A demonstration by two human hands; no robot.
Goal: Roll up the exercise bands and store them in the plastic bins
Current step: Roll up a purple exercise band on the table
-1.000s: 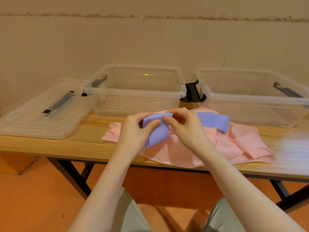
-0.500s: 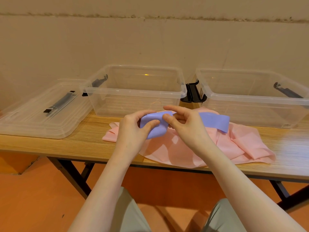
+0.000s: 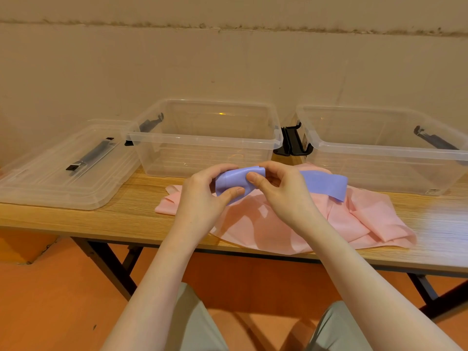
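**Head view: both hands work a purple band above a wooden table**

Head camera looks down on a long wooden table (image 3: pixel 76 219) set against a beige wall (image 3: pixel 228 67). Two clear plastic bins stand at its back edge, the left bin (image 3: pixel 202 138) and the right bin (image 3: pixel 379 148), with black latch handles (image 3: pixel 291 143) between them. A clear lid (image 3: pixel 58 173) lies flat just left of the left bin. In front of the bins a crumpled pink band (image 3: pixel 278 231) sprawls over the tabletop to its near edge. Above it, the purple band (image 3: pixel 235 181) is held between both hands, partly rolled, its loose tail trailing right over the pink one. The left hand (image 3: pixel 202 198) curls around the rolled end, thumb pressed on it; the right hand (image 3: pixel 283 193) pinches the same roll with thumb and fingers.
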